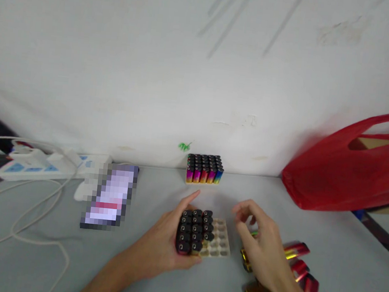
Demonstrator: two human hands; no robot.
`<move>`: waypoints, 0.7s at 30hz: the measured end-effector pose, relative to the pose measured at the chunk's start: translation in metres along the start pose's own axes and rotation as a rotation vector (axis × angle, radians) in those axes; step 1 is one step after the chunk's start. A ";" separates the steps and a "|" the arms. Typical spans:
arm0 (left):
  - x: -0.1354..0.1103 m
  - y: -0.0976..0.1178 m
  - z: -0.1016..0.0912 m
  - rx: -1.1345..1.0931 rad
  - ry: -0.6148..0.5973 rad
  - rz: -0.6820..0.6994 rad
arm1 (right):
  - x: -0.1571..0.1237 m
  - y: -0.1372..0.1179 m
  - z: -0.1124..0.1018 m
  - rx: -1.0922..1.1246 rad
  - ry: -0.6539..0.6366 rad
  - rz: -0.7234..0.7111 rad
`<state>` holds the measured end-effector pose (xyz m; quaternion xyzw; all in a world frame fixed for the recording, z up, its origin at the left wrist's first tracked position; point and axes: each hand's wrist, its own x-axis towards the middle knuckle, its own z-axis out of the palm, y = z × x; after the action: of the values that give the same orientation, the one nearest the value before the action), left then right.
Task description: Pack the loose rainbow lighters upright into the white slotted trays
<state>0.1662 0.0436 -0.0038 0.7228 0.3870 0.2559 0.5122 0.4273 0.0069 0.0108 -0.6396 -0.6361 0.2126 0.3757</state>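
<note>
A beige tray (219,246) with rows of round holes lies on the grey table, its left part filled with several upright black-topped lighters (194,231). My left hand (167,237) cups the tray's left side, thumb at the back, fingers along the front. My right hand (261,242) hovers just right of the tray, fingers curled together; whether they hold anything is hidden. Under and beside that hand lie several loose red and gold lighters (298,268).
A full block of multicoloured lighters (204,169) stands by the white wall. A red plastic bag (350,175) sits at the right. At the left are a power strip (37,165), white cables (35,222) and a blurred-out phone (110,197).
</note>
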 end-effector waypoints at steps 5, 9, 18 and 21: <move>0.000 -0.001 0.000 -0.030 0.002 0.001 | 0.006 0.022 -0.016 -0.822 0.108 0.207; 0.000 -0.001 0.001 -0.061 -0.010 0.002 | 0.001 0.040 -0.040 -0.882 0.020 0.350; 0.001 0.001 0.000 -0.069 -0.022 0.015 | -0.003 0.065 -0.059 -0.431 -0.186 0.330; 0.001 0.003 0.000 -0.091 -0.029 0.023 | 0.003 0.059 -0.053 -0.393 -0.172 0.372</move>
<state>0.1675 0.0443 -0.0013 0.7068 0.3594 0.2686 0.5470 0.5053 0.0038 0.0003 -0.7855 -0.5664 0.2039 0.1437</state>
